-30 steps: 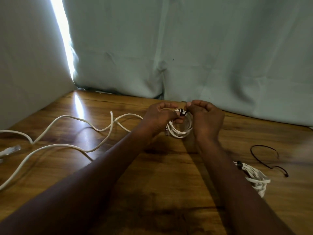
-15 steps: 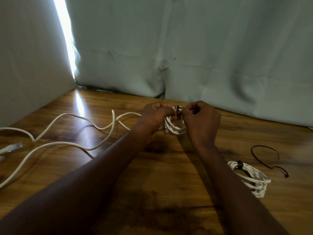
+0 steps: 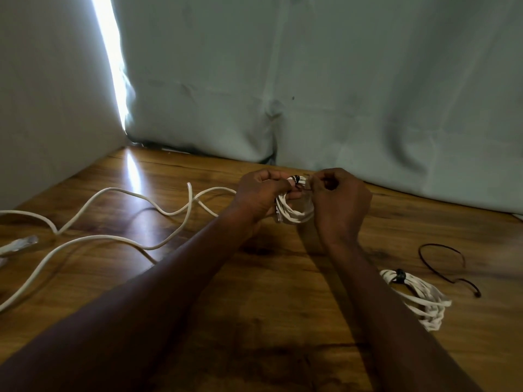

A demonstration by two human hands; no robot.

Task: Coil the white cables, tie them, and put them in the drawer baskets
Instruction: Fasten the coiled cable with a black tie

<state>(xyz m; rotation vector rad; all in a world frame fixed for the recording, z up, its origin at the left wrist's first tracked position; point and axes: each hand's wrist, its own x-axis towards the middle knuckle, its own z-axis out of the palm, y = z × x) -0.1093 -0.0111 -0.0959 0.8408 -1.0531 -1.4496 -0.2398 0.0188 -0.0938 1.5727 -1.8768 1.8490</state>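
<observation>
**Tie incomplete on held coil: risk of loops springing loose**

The small white coil point(image 3: 294, 210) is held above the wooden table point(image 3: 254, 292), between both hands, with a black tie point(image 3: 296, 180) wrapped across its top strands. The left hand point(image 3: 259, 198) grips the coil's left side, fingers curled round the strands. The right hand point(image 3: 338, 200) is curled, fingertips pinching at the tie's end; the exact hold is not clear.

Judged risks: if either pinch slackens before the tie is secured, the loops could spring open and need rewinding. A loose wrap could slide off.

One tied bundle point(image 3: 416, 298) lies to the right, a spare black tie point(image 3: 441, 264) near it. A loose white cable point(image 3: 113, 239) sprawls to the left, uncoiled. No drawer baskets are in view.
</observation>
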